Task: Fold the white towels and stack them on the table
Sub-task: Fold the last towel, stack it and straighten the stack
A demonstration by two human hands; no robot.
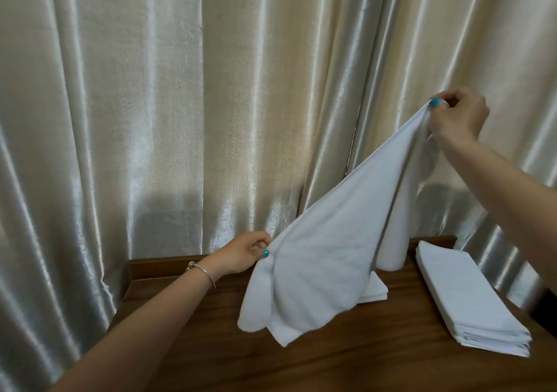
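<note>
A white towel (325,241) hangs stretched on a slant above the wooden table (346,358). My right hand (458,117) pinches its upper corner high up at the right. My left hand (244,254) pinches the lower edge, just above the table's back left part. The towel's loose folds droop down onto the tabletop. Behind the hanging cloth lies a small folded towel (375,290), mostly hidden. At the right of the table sits a stack of folded white towels (470,298).
Shiny cream curtains (150,120) hang close behind the table and around its sides. The table has a raised back ledge (162,266). Bare wood shows at the front and left of the tabletop.
</note>
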